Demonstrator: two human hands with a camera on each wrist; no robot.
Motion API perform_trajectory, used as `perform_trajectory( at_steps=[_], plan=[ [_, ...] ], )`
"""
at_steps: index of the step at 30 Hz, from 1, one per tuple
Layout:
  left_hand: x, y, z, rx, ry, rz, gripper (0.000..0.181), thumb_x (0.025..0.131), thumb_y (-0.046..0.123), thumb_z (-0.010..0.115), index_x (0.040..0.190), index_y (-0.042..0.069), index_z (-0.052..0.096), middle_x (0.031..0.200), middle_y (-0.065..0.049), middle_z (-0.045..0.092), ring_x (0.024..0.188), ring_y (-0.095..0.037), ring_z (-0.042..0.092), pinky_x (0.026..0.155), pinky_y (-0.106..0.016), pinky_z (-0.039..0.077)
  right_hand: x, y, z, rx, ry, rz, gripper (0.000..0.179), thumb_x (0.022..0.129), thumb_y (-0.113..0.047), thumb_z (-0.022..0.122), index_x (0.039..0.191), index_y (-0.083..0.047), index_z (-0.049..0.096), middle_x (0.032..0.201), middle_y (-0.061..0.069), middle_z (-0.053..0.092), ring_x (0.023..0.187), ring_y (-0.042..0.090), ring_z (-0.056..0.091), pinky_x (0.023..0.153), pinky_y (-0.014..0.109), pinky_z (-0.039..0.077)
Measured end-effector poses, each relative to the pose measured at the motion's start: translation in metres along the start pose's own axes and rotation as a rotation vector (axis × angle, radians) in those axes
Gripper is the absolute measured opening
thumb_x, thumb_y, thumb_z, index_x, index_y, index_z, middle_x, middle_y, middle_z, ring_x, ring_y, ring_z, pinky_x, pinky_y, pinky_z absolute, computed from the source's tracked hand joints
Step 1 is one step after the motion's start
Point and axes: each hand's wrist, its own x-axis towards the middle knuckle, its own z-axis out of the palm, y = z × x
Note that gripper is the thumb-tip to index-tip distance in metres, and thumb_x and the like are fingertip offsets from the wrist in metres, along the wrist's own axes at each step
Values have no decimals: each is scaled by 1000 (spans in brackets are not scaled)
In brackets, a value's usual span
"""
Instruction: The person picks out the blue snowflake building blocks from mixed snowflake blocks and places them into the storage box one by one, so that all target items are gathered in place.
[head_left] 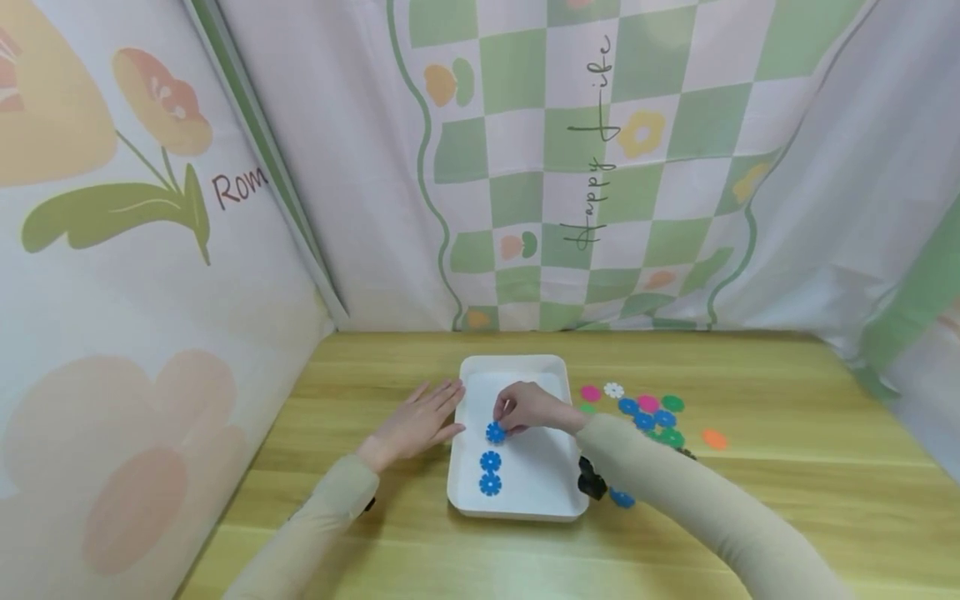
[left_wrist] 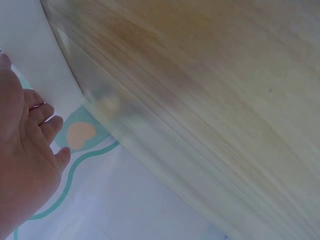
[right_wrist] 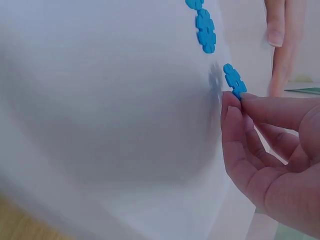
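My right hand (head_left: 531,407) pinches a blue snowflake-shaped plastic disc (head_left: 495,432) between thumb and fingertips. In the right wrist view this disc (right_wrist: 234,81) is tilted, a little above the white surface, its shadow beside it. Two more blue snowflake discs (head_left: 491,472) lie in a column in the white tray (head_left: 555,500), nearer its front, their edges close together. With fingers straight, my left hand (head_left: 416,423) touches the tray's left rim. The left wrist view shows that hand (left_wrist: 30,140) from the palm side, holding nothing.
Right of the tray lies a loose scatter of snowflake discs: blue (head_left: 643,421), green (head_left: 672,403), pink (head_left: 590,392), white (head_left: 613,390) and orange (head_left: 714,439). The right forearm passes over part of them. A printed curtain (head_left: 510,167) hangs behind the wooden table (head_left: 360,367).
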Motion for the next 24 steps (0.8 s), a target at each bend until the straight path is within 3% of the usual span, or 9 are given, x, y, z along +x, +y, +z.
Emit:
perform_trajectory(
  at_steps=[24],
  plan=[
    [-1,0,0,10,-4,2,69,106,53,30,158,9,24,166,-7,22,154,-26,25,127,-50,20,7,-5,15,-23,-6,11,4,88,-4,71,91,-6,70,86,5,70,73,13,65,72,26,61]
  ],
)
